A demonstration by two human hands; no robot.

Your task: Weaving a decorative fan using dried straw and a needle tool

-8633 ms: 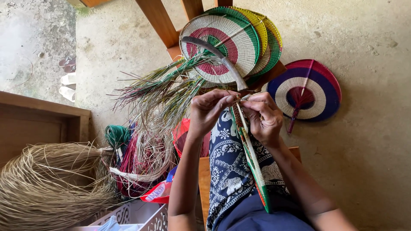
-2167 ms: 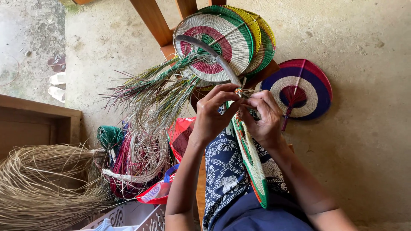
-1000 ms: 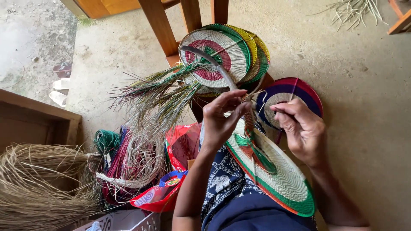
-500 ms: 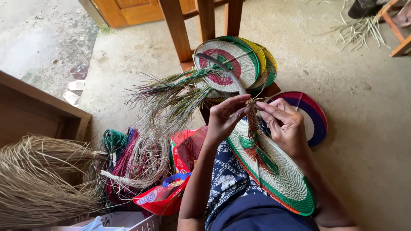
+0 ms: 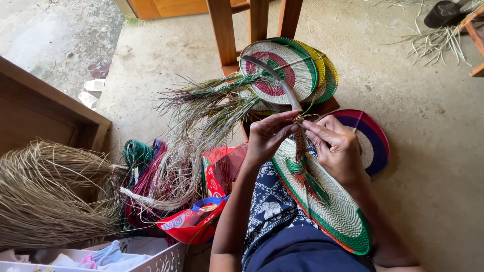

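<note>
While your left hand [image 5: 267, 138] is pinching the braided handle tip [image 5: 298, 121] of the woven fan [image 5: 330, 206] with fingers closed on it, your right hand [image 5: 339, 148] is meeting it from the other side, fingertips together on the same tip. Fan: round, cream with green and red bands, lying tilted across your lap. Beyond: stack of finished fans [image 5: 297, 68] on a wooden stool [image 5: 237, 30]; purple and red fan [image 5: 373, 141] lying on the concrete floor [image 5: 433, 151]. Left: loose reed bundle [image 5: 206, 108], coloured fibre coils [image 5: 151, 176], pale straw heap [image 5: 50, 194].
</note>
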